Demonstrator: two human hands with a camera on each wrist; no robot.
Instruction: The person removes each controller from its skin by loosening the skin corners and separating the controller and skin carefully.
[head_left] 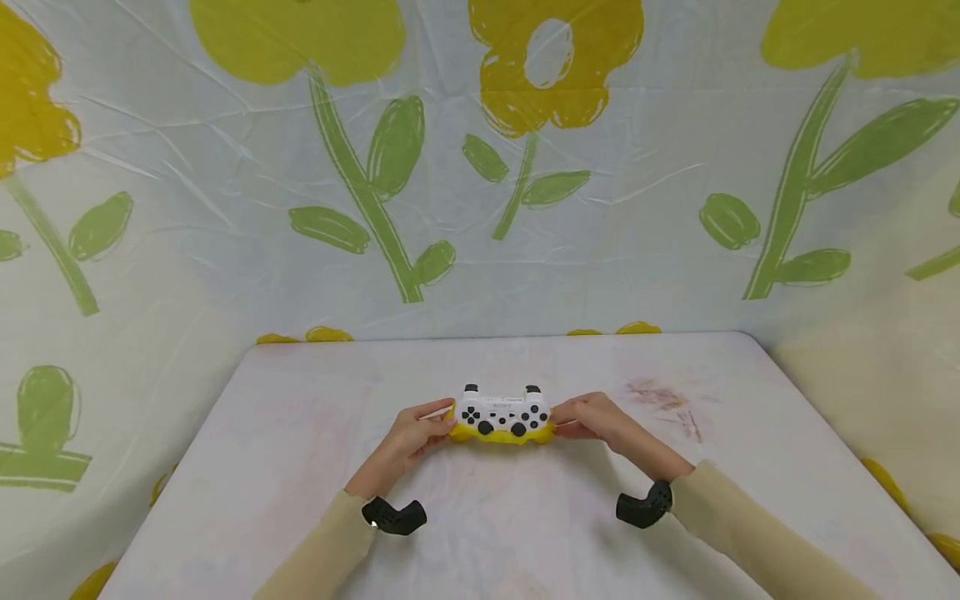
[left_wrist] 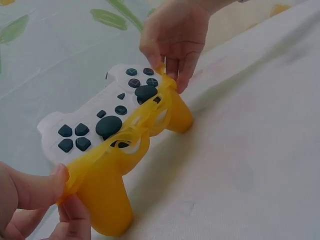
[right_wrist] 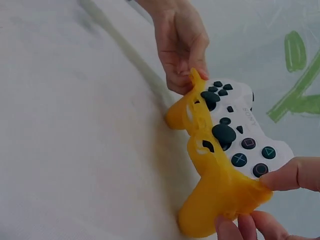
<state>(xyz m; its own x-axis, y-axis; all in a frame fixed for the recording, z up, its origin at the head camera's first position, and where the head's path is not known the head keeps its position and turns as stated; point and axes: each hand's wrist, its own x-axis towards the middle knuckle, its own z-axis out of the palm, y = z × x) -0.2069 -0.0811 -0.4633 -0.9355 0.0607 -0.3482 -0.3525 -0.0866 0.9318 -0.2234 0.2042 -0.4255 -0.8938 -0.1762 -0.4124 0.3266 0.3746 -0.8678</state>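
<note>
While the left grip (head_left: 411, 432) and right grip (head_left: 597, 415) pinch opposite edges of the yellow cover (left_wrist: 104, 200), thumb against fingers, probably balancing its stretch, the white controller (head_left: 495, 407) lies between them, handles sheathed, on or just above the surface (head_left: 487, 525).

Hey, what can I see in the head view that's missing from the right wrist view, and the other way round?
Only the head view: the yellow blossoms, the reddish smudge on the tabletop and the right forearm's beige sleeve.

Only the right wrist view: readable symbols on the round buttons and openings in the yellow cover.

Both: the white controller partly inside that cover, with the left grip and right grip at opposite ends.
</note>
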